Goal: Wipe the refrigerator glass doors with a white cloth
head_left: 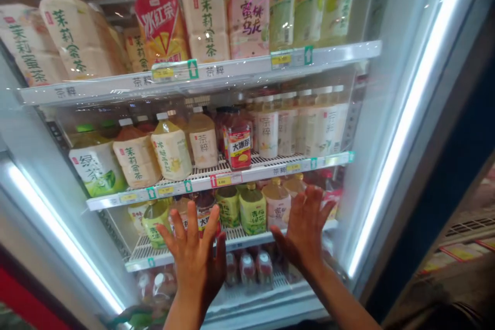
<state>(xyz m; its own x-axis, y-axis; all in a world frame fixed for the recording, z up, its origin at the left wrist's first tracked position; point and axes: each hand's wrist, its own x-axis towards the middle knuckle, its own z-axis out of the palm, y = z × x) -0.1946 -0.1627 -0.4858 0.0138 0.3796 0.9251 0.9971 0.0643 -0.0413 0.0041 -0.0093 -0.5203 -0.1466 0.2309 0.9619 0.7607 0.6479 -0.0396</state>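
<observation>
My left hand (195,252) is raised with fingers spread, palm facing a drinks cooler, in front of the third shelf (147,258). It holds nothing. My right hand (303,227) is also open and flat, fingers pointing up, just before the bottles at the right end of that shelf. Between and behind the hands stand green-label tea bottles (252,210) and a pale-label bottle (277,203). Whether the palms touch a glass pane or the bottles I cannot tell.
Upper shelves (216,73) carry large tea bottles, one with a red label (160,18). The second shelf (240,172) holds smaller bottles and a dark red-label bottle (237,139). A lit door frame (406,129) runs down the right; another light strip (58,237) is on the left.
</observation>
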